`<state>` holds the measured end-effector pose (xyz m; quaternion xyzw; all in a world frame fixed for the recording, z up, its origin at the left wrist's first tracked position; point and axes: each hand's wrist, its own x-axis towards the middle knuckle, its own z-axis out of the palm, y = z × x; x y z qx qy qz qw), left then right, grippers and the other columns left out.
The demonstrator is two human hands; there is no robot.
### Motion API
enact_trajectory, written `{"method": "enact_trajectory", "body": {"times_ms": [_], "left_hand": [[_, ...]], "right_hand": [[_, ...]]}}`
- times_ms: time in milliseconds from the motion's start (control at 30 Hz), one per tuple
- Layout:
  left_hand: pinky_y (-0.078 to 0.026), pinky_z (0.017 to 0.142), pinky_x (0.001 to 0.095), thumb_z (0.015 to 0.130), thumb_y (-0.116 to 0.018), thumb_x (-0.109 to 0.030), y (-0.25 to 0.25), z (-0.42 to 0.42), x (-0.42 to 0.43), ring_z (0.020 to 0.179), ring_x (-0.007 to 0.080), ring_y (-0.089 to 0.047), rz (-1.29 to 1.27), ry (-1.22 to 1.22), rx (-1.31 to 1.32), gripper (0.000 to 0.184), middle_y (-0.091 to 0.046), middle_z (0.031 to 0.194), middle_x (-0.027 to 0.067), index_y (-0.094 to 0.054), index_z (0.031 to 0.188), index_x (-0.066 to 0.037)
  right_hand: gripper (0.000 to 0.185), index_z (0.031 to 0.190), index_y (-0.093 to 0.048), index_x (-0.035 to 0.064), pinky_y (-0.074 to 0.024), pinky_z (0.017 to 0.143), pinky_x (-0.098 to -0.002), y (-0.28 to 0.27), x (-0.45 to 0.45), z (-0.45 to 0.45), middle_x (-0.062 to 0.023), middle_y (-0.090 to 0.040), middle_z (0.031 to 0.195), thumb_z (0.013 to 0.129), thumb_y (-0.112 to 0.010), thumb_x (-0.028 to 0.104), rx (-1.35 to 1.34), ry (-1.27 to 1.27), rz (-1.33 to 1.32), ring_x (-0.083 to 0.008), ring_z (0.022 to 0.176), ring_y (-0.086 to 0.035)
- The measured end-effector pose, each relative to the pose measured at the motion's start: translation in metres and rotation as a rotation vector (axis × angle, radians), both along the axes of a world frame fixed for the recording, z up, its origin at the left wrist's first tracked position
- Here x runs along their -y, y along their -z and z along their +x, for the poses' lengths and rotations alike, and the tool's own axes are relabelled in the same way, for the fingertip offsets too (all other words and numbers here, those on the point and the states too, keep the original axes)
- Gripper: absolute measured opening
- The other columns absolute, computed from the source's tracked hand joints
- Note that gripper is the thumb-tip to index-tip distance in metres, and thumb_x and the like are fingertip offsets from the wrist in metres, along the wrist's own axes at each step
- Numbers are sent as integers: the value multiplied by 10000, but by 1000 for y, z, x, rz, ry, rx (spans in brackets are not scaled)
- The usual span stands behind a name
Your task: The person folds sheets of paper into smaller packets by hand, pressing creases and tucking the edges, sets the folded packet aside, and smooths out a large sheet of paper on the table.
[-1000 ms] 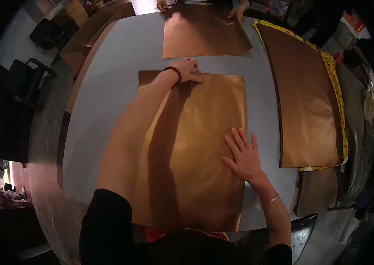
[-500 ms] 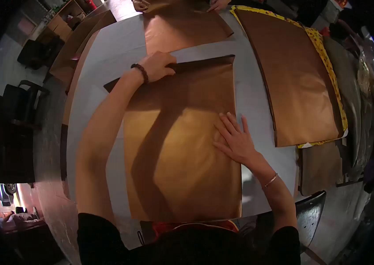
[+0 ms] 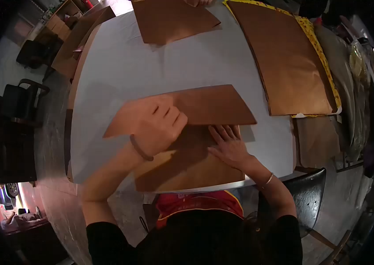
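A large brown paper sheet (image 3: 191,174) lies before me on the pale table, its far part folded back toward me as a raised flap (image 3: 215,104). My left hand (image 3: 160,123) is closed on this flap at its left side, knuckles up; the fingertips are hidden. A dark bracelet circles that wrist. Lying flat on the sheet's right side is my right hand (image 3: 230,148), fingers stretched out. Its fingertips reach the flap's near edge, and whether they go under it I cannot tell.
Across the table (image 3: 107,66) another person's hand (image 3: 198,2) rests by a second brown sheet (image 3: 169,22). More brown sheets (image 3: 290,62) lie on yellow patterned wrapping at the right. A black chair (image 3: 308,201) stands at the near right, cardboard boxes (image 3: 81,42) at the left.
My left hand has drawn the sheet's far edge toward me, folding it over. My right hand stays flat on the sheet. The other person's sheet has shifted away.
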<state>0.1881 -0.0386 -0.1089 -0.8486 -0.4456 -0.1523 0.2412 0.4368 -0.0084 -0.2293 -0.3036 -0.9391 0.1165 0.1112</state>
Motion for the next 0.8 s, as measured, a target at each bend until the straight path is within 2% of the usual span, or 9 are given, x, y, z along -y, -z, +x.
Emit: {"method": "enact_trajectory", "body": {"times_ms": [67, 133, 200, 267, 367, 433, 467, 533, 800], "left_hand": [[-382, 614, 316, 709, -583, -121, 16, 10, 28, 692, 193, -489, -20, 23, -66, 59, -477, 719, 49, -550, 745, -89], [-373, 601, 316, 712, -592, -103, 18, 24, 56, 690, 187, -495, -88, 8, -52, 73, -486, 721, 48, -573, 775, -71], [-364, 589, 316, 715, -602, -86, 21, 35, 77, 687, 181, -500, -160, -13, -37, 95, -496, 723, 47, -596, 804, -53], [-388, 621, 323, 702, -609, -93, 29, 45, 93, 720, 187, -515, -190, -14, 10, 100, -530, 755, 54, -598, 791, -50], [-432, 720, 353, 697, -612, -100, 52, 53, 103, 850, 211, -561, -139, -39, 35, 100, -595, 914, 86, -593, 778, -45], [-450, 801, 400, 716, -606, -96, 51, 54, 105, 965, 230, -575, -174, -46, 87, 74, -604, 1023, 109, -587, 769, -48], [-450, 801, 400, 716, -606, -96, 49, 54, 106, 965, 230, -575, -170, -56, 88, 74, -604, 1023, 109, -587, 769, -48], [-455, 840, 422, 727, -599, -96, 45, 52, 108, 966, 233, -582, -140, -28, 82, 71, -611, 1026, 111, -574, 775, -50], [-468, 865, 388, 724, -611, -102, 41, 34, 106, 979, 227, -595, -209, 85, 109, 106, -626, 1033, 111, -564, 806, -54]], "right_hand": [[616, 1380, -395, 91, -206, 1125, -455, 3, 12, -1, -152, -318, 1457, 894, -536, 442, 0, 212, -244, -329, 1356, -285], [620, 1418, -340, 126, -224, 1130, -407, 17, 5, 2, -123, -340, 1453, 910, -547, 415, -93, 80, -240, -276, 1364, -288], [630, 1429, -310, 114, -274, 1113, -378, 14, 9, 0, -96, -384, 1429, 919, -566, 380, -787, 13, -847, -222, 1346, -321], [634, 1432, -294, 95, -379, 1060, -374, 5, 6, 1, -77, -369, 1437, 913, -610, 278, -804, 12, -813, -197, 1292, -399], [557, 1420, -306, 69, -448, 1006, -348, 10, 14, 1, -107, -416, 1401, 947, -556, 227, -1206, 143, -1360, -213, 1258, -451], [507, 1409, -325, 63, -461, 995, -363, 6, 11, 4, -116, -439, 1383, 976, -493, 266, -1199, 127, -1436, -224, 1237, -478], [496, 1395, -353, 65, -481, 974, -377, 29, 2, 3, -131, -463, 1362, 988, -438, 336, -1424, 93, -1804, -237, 1210, -508], [506, 1389, -368, 70, -495, 959, -386, 17, -11, 0, -143, -473, 1353, 988, -411, 377, -1405, 31, -2054, -248, 1204, -516], [533, 1405, -355, 92, -487, 962, -370, 15, -33, -5, -130, -456, 1369, 973, -445, 392, -1199, -22, -1902, -232, 1221, -496]]}}
